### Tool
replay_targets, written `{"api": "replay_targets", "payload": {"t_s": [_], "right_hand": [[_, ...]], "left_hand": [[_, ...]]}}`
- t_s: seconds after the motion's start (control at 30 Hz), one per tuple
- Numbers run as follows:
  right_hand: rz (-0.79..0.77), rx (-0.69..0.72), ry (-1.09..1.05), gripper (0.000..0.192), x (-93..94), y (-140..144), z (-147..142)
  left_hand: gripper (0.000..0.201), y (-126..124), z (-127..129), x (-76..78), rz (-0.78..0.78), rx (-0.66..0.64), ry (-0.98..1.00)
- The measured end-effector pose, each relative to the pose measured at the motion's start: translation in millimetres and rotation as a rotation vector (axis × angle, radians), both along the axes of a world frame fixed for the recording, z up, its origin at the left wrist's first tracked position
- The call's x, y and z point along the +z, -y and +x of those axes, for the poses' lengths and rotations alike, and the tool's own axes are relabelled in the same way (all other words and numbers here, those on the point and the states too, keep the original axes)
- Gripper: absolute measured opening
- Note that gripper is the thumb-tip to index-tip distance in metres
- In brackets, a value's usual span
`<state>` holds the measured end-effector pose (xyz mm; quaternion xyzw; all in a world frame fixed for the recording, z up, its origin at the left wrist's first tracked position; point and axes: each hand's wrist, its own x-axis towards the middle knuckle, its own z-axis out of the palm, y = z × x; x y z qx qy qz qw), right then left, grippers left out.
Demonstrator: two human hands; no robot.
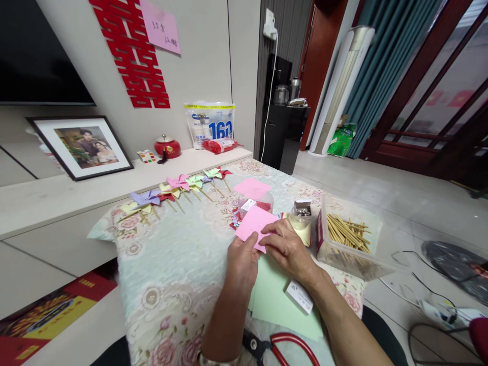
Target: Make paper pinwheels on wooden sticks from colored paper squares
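Observation:
A square of pink paper (254, 223) is held up over the table between my two hands. My left hand (244, 256) pinches its lower edge, with the thumb lying on top. On the right side, the fingers of my right hand (286, 244) are bent and closed on the same paper. Below my hands lie sheets of light green paper (269, 300) with a small white box (299, 296) on them. Red-handled pliers (292, 341) rest near my left wrist, partly cut off by the frame edge.
Several paper pinwheels (177, 183) on sticks lie along the table's far left. A clear tub of wooden sticks (347, 234) stands right, beside an opened small box of metal pieces (303, 208). Another pink sheet (252, 188) lies over a round clear container (263, 204).

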<state>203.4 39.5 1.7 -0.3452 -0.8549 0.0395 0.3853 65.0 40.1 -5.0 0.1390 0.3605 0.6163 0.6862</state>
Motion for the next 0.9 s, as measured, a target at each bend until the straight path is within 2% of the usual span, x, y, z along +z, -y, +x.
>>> {"api": "replay_targets", "payload": {"t_s": [0.27,0.5,0.9], "right_hand": [[-0.052,-0.042,-0.002,0.013,6.1,4.6,-3.2],[-0.097,-0.159,-0.009,0.014,5.7,6.3,-7.2],[-0.106,-0.282,-0.233,0.012,5.2,6.4,-9.3]], "left_hand": [[0.034,1.4,2.8,1.2,-0.018,0.020,0.006],[0.037,4.3,5.8,7.3,0.020,0.044,-0.004],[0.036,8.2,12.5,12.4,0.050,-0.001,-0.032]]}}
